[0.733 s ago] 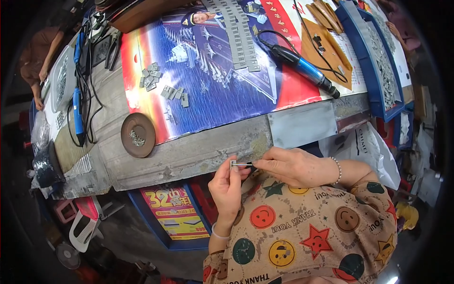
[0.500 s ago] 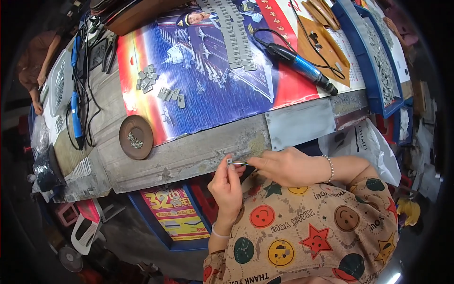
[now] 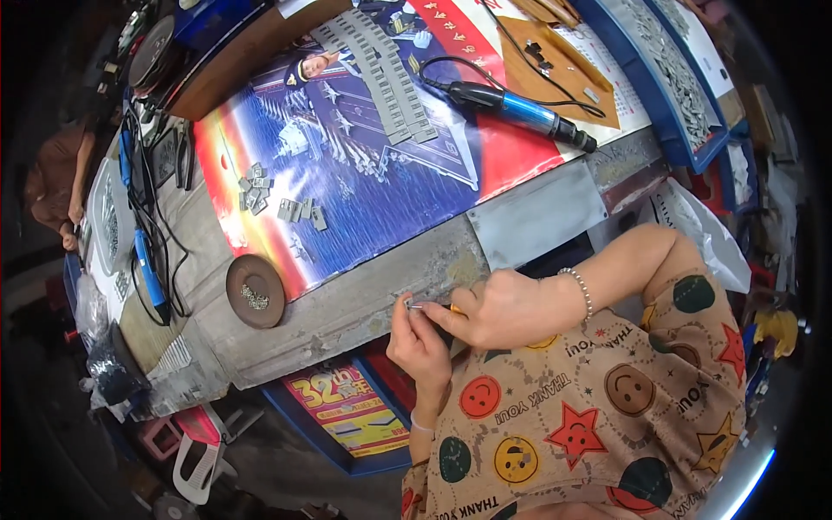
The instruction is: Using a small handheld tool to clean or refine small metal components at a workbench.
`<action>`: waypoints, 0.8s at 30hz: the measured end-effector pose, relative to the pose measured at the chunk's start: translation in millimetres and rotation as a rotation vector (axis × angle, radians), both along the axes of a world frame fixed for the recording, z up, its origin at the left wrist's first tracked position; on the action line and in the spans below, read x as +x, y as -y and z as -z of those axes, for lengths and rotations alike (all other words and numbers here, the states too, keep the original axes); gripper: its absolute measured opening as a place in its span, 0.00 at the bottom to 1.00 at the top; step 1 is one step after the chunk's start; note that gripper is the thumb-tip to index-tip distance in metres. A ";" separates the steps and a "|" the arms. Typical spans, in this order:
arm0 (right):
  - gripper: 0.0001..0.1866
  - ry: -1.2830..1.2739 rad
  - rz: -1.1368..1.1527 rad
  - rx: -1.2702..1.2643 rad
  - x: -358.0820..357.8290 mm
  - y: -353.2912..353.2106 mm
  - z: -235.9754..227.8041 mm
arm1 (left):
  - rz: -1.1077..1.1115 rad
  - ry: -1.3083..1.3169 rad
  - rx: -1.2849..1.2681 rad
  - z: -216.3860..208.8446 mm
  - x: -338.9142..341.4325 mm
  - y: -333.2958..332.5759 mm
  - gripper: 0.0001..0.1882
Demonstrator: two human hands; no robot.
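Note:
Just past the table's near edge, my left hand (image 3: 421,347) pinches a small grey metal piece (image 3: 408,302) between thumb and fingertips. My right hand (image 3: 503,308) is closed round a thin tool, its slim metal tip (image 3: 417,307) touching or nearly touching that piece. An orange bit shows between the right fingers; the rest of the tool is hidden, so its kind is unclear. To the left, a round brown dish (image 3: 279,303) holds a heap of tiny metal parts (image 3: 255,297). Several small grey metal blocks (image 3: 256,189) lie on the poster beyond.
A colourful poster (image 3: 347,234) covers the tabletop, with long rows of grey pieces (image 3: 381,82) on it. A blue electric screwdriver (image 3: 529,113) lies at right, near a blue tray of metal parts (image 3: 712,143). Another blue corded tool (image 3: 149,277) and pliers (image 3: 185,156) are at left.
The view has shifted, so the table things sit differently. My right hand has turned and closed in on the left fingertips; less of the tool's thin metal shaft shows.

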State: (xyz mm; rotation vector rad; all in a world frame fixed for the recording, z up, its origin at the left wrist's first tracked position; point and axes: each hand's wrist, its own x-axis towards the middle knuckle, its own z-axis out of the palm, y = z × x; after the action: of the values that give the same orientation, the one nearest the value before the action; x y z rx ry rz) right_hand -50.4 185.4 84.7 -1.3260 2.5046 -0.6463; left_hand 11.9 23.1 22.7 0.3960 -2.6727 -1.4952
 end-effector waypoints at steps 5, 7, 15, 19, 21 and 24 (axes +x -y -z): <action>0.22 0.356 0.060 -0.073 -12.1 -1.2 16.1 | -0.068 0.002 0.133 7.3 7.3 -4.7 0.11; 0.23 0.409 0.129 -0.260 -12.2 0.9 37.9 | -0.066 -0.003 0.139 7.3 3.8 -4.8 0.11; 0.26 -0.198 -0.077 -0.032 -5.8 2.0 7.4 | -0.048 -0.043 -0.008 -8.0 -0.2 0.5 0.11; 0.25 -0.065 -0.046 -0.053 -11.0 -0.6 8.8 | -0.034 -0.136 -0.052 1.9 3.6 2.1 0.11; 0.22 0.305 0.062 -0.004 -13.0 -0.2 9.8 | -0.027 -0.132 -0.050 5.2 4.6 0.3 0.11; 0.17 0.447 0.166 -0.041 -9.2 -0.1 17.6 | -0.007 -0.058 0.010 7.5 8.0 0.0 0.11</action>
State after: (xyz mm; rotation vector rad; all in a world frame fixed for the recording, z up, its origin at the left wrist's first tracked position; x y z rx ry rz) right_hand -59.6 185.5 67.1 -0.8684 2.2524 -0.9180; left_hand 19.8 23.2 15.2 0.3566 -2.6185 -1.4950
